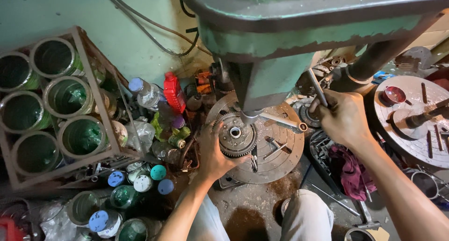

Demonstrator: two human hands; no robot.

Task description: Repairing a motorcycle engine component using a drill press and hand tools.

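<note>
Nearest, the left hand [213, 152] wraps its fingers over the near-left rim of a toothed gear wheel [237, 138], which sits on the left half of the round slotted drill table [276, 157], just under the green drill press head [280, 40]. The right hand [343, 119] is curled tight around the steel feed lever [317, 87] just off the table's right edge. Room is scarce: capped bottles [135, 180] crowd the left edge, a maroon rag [351, 168] the right.
</note>
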